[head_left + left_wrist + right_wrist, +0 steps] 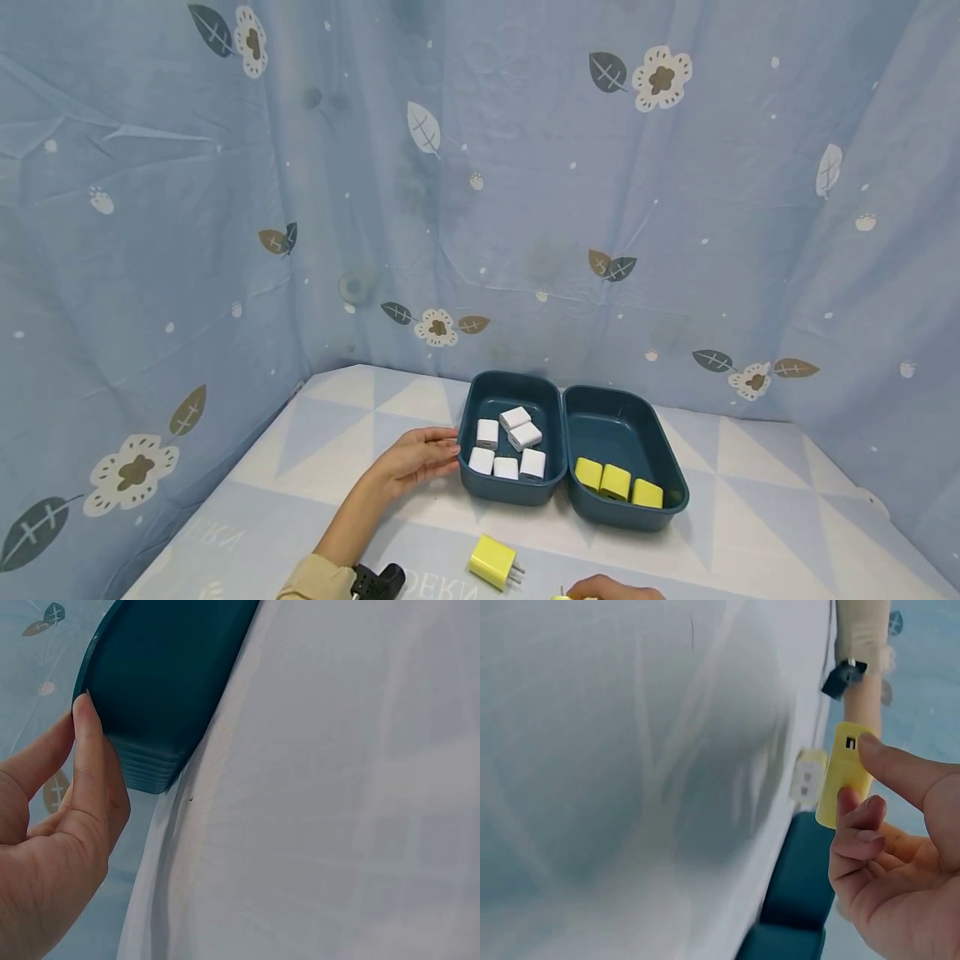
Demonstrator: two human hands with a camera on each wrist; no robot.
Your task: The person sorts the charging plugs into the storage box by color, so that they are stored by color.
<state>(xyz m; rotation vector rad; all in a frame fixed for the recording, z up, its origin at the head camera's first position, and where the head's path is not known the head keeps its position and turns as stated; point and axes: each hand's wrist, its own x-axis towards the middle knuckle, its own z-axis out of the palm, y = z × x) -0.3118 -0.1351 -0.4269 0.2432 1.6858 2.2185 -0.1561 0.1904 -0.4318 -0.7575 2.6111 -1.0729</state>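
My left hand (422,458) is at the left side of a dark teal bin (513,493); in the left wrist view its thumb and fingers pinch the bin's rim (84,671). Several white charger plugs (524,435) lie inside that bin. Low at the head view's bottom edge is my right hand (611,587), mostly cut off there. The right wrist view shows it gripping a yellow charger plug (840,769) between thumb and fingers, USB port visible. A second yellow charger plug (492,562) lies on the table between the hands, prongs pointing right.
A second teal bin (628,518) stands against the first on its right, with 3 yellow charger plugs (616,482) along its near side. The table (697,567) has a white and pale blue patterned cloth. A blue printed curtain (517,225) hangs behind and at both sides.
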